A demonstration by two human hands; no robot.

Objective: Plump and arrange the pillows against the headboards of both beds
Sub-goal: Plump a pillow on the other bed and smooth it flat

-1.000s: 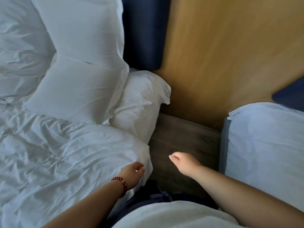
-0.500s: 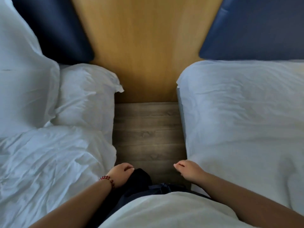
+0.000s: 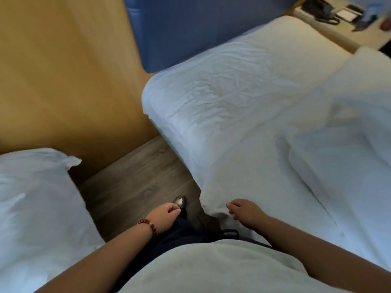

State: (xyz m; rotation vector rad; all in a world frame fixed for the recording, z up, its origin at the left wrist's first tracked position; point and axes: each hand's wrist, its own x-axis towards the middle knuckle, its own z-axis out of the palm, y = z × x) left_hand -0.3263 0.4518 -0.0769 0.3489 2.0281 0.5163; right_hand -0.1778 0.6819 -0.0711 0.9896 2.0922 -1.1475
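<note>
A wood-plank floor (image 3: 135,178) runs between two white-sheeted beds (image 3: 243,127).

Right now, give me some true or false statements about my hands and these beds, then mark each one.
The left hand holds a pillow. False: it holds nothing, above the floor.
A red bead bracelet is on the left wrist. True.
The headboard of the right bed is blue. True.
Pillows stand against that headboard. False: only wrinkled sheet shows in front of it.
The floor is red carpet. False: it is grey wood planks.
</note>
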